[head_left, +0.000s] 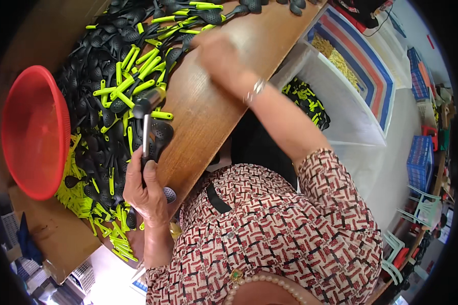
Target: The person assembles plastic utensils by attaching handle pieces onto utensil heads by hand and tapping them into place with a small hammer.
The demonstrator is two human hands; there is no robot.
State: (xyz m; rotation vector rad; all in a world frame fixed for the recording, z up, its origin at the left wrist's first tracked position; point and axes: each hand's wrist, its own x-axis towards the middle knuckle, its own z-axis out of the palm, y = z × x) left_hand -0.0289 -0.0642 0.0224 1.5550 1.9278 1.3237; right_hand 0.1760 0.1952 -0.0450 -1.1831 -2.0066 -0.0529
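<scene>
Hammer point(146, 134) in our left hand point(145, 195): we hold it low on its dark grip, with the fingers point(134, 168) bent around one side and the thumb on the other, closed on it. Its long axis runs almost straight away from our body, the bright metal shaft pointing toward the far side of the wooden table point(203, 109). The black head sits crosswise at the far end, its pale yellowish end turned to the right and slightly away from us (that end is smeared by blur). We have it over the right-hand edge of the heap of black utensils point(94, 63), just beside some dark ladle heads point(163, 131); whether the head touches anything, we cannot tell.

Our right hand point(213, 53), a bracelet point(254, 91) at its wrist, is over the far part of the table, near black utensils with lime handles point(185, 25). It is too blurred for us to say how far its fingers are open, or whether they hold anything. Loose lime pieces point(72, 188) lie left of the heap, close to a red basin point(35, 132). To our right stands a pale bin point(353, 109) with more black and lime pieces inside.
</scene>
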